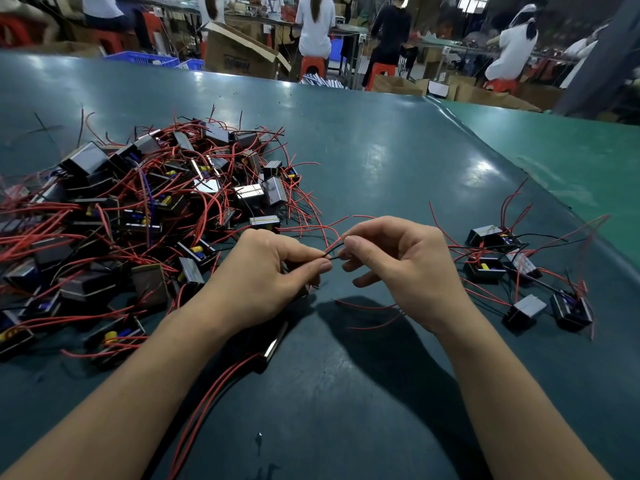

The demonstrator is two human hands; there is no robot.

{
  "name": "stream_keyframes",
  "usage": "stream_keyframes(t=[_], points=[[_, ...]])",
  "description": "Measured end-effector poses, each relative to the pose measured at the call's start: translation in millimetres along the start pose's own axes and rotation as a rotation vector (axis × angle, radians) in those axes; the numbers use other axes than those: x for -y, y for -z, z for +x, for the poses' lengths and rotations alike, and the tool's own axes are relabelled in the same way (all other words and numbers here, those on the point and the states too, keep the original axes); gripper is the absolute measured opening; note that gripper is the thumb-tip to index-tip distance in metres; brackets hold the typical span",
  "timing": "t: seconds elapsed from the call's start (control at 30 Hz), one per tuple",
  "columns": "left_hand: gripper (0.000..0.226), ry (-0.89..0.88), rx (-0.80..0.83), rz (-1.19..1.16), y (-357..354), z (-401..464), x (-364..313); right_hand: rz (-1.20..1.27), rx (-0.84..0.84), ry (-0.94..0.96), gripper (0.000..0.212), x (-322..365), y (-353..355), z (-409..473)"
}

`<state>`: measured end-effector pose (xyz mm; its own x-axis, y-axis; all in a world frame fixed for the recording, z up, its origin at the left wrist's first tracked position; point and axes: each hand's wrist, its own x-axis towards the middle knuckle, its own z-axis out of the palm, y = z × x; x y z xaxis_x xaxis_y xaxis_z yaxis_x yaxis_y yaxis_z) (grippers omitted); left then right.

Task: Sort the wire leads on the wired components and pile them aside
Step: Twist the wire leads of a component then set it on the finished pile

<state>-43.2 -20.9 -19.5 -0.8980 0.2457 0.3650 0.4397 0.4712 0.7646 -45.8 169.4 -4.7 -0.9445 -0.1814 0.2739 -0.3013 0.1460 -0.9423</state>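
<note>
Red and black leads (334,249) are running between the two hands above a dark green table (381,161). Both forearms are reaching forward from the bottom corners and angling inward, so the hands are meeting near the middle of the view, knuckles up, wrists slightly raised off the table.

The left hand (266,275) is pinching the leads between thumb and forefinger, with the thumb tip pointing right and the other fingers curling underneath. The right hand (398,268) is pinching the same leads just beside it, its thumb lying across the top and its forefinger bending down over the wires; the remaining fingers are curling loosely below. The two pinches are sitting almost touching, with only a short stretch of black wire showing between them.

Under the left wrist a component (273,348) is lying on the table, its red wires trailing toward the bottom edge; whether the pinched leads belong to it I cannot tell.

To the left, a big pile (138,209) of black boxy components tangled in red wire is covering the table. To the right, well apart from it, a small group (519,271) of similar components is lying with wires spread out.

Beyond the table's far edge, people (315,26) are sitting on red stools (381,72) among cardboard boxes (239,53).
</note>
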Motion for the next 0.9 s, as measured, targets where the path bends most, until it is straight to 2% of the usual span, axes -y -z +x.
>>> stream_keyframes(t=[0.3,0.5,0.57,0.63,0.73,0.8,0.9], points=[[0.006,-0.029,-0.066,-0.097,-2.0,0.0,-3.4,-0.090,-0.035,-0.008,0.010,-4.7,0.7,1.0],[0.005,-0.143,-0.008,0.050,-3.9,-1.6,-5.2,-0.640,-0.076,0.166,0.010,-12.3,-5.0,0.6],[0.006,-0.161,-0.024,0.076,-3.2,-1.8,-3.4,-0.709,-0.143,0.164,0.008,-14.5,2.4,4.0],[0.007,-0.131,-0.085,0.049,0.3,-1.1,0.0,-0.563,-0.206,0.095,0.009,-14.0,14.7,7.4],[0.006,-0.124,-0.111,0.034,0.6,-0.9,-0.4,-0.180,-0.070,0.002,0.018,-9.3,14.2,4.1],[0.006,-0.141,-0.083,0.054,-1.3,-1.3,-2.3,-0.216,0.053,0.054,0.020,-10.3,6.9,2.1],[0.006,-0.143,-0.067,0.049,-0.8,-0.3,-1.1,-0.388,0.080,0.153,0.014,-14.1,3.7,2.6]])
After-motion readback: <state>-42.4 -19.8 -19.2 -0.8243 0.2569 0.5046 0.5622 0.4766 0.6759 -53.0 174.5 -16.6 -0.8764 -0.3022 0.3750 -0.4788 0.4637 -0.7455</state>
